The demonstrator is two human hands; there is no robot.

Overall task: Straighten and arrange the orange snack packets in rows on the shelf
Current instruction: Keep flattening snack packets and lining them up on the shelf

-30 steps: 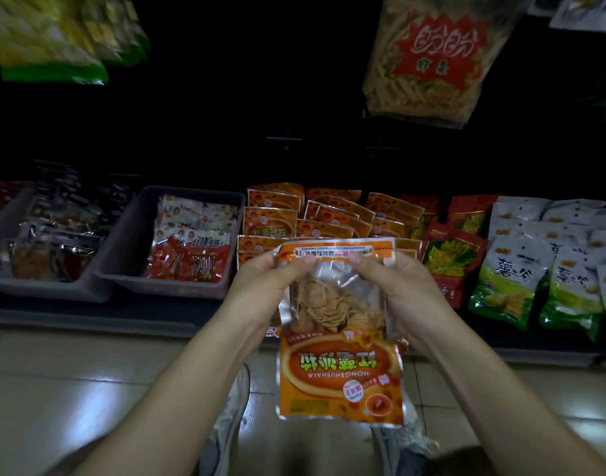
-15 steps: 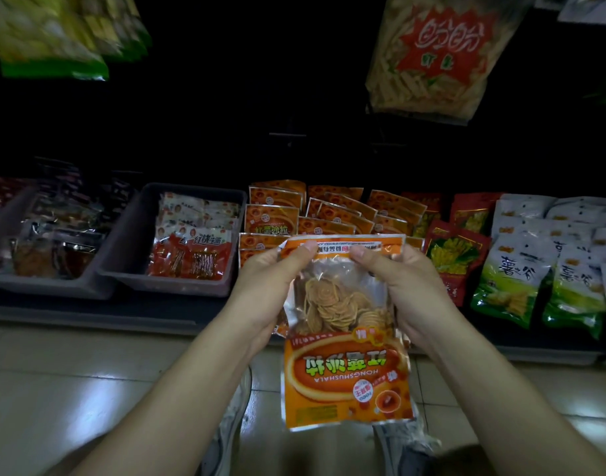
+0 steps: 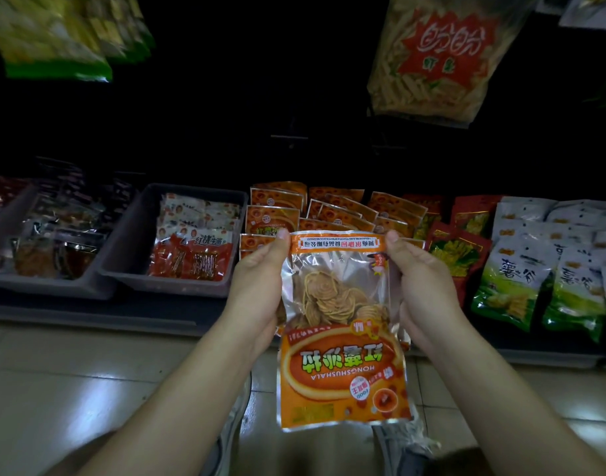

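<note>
The left hand (image 3: 257, 290) and the right hand (image 3: 423, 290) grip one orange snack packet (image 3: 343, 365) between them, with the thumbs on its upper corners. Its print is upside down. Just beyond the thumbs, the other orange packets (image 3: 332, 211) lie overlapping on the shelf (image 3: 88, 312).

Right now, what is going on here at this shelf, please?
A person holds one orange snack packet with both hands: the left hand and the right hand grip its two sides near the far edge. Its print reads upside down from the camera. It is in front of the shelf, not yet placed. Behind it, the other orange packets lie in rough rows, several askew, right of a grey bin.
</note>
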